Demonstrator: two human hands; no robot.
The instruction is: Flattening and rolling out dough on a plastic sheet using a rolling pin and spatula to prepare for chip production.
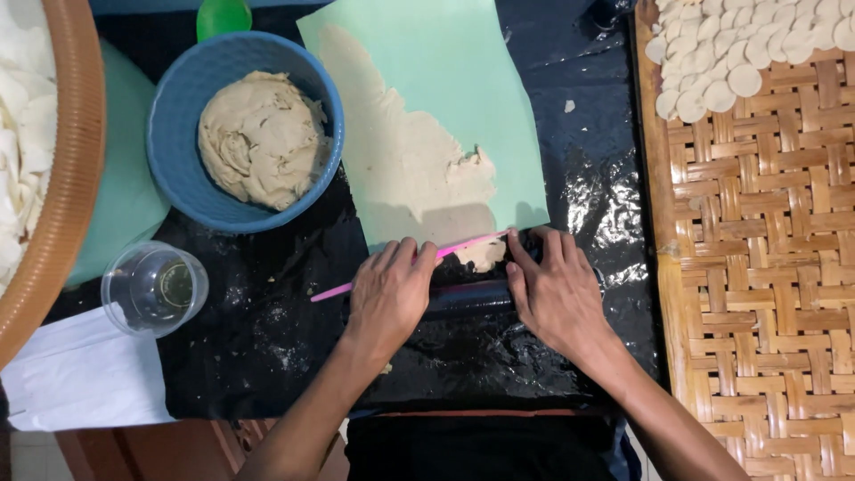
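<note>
Your left hand and right hand lie flat, fingers spread, pressing the dark roller at the mint sheet's near edge, and that thin dough looks soft and tear-prone, so I'd hold the roller's ends.

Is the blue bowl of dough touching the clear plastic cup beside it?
Apart. The head view shows a strip of black plastic sheet between the blue bowl and the clear cup.
</note>
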